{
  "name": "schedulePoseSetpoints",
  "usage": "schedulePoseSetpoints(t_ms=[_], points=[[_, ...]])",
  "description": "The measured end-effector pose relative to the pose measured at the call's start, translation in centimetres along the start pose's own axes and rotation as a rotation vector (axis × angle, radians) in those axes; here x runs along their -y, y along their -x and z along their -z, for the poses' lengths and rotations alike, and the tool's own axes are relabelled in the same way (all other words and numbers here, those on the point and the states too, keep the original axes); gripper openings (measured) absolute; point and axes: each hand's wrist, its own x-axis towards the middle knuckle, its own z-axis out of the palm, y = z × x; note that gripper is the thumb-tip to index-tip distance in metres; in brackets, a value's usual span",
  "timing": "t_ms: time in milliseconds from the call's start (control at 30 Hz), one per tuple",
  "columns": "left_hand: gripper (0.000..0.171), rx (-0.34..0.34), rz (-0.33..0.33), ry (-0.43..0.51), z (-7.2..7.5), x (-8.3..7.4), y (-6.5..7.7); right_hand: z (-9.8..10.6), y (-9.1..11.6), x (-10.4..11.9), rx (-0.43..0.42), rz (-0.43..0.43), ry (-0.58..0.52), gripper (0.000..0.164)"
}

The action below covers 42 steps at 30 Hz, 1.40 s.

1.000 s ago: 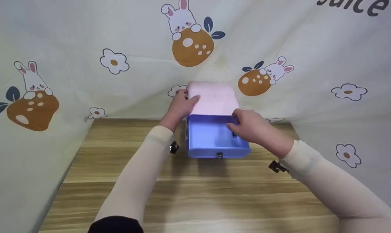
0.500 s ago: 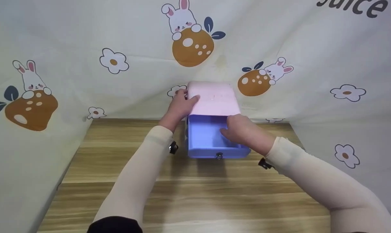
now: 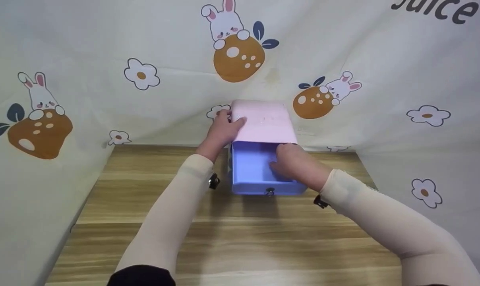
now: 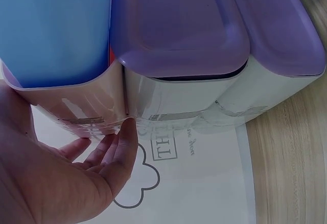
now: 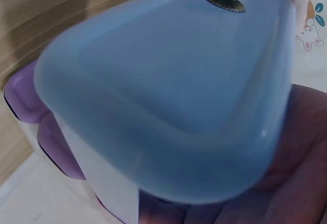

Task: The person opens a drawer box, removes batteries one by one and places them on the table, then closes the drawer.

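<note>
Printed cloth (image 3: 176, 43) backs the tabletop (image 3: 144, 222); at its far edge, the left hand (image 3: 221, 133) grips the pink casing (image 3: 266, 121). The right hand (image 3: 301, 163) overlaps the open blue drawer (image 3: 250, 188), its fingers' hold impossible to tell. Likely step: reaching in; next calls for steady bracing.

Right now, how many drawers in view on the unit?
3: blue drawer, open in the pink casing on top; middle purple drawer, next below; bottom purple drawer, nearest the wooden table. Any around the back would be hidden.
</note>
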Motion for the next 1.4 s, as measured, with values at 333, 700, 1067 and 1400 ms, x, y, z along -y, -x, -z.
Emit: schedulePoseSetpoints(t_ms=[333,700,1067,1400], points=[[0.079,-0.018,-0.013,-0.039,-0.2,0.1,-0.1,-0.6,0.0,0.2,-0.007,0.059,0.063,0.040],[0.080,-0.016,0.002,-0.015,-0.1,0.0,-0.2,-0.7,-0.9,0.5,0.065,0.027,-0.032,0.043],[0.083,-0.022,0.019,-0.011,-0.2,0.0,0.0,-0.9,-1.3,0.3,0.072,0.117,-0.043,0.040],[0.079,-0.033,-0.012,-0.014,-0.2,0.1,-0.2,-1.0,-1.5,0.1,-0.023,0.301,-0.020,0.025]])
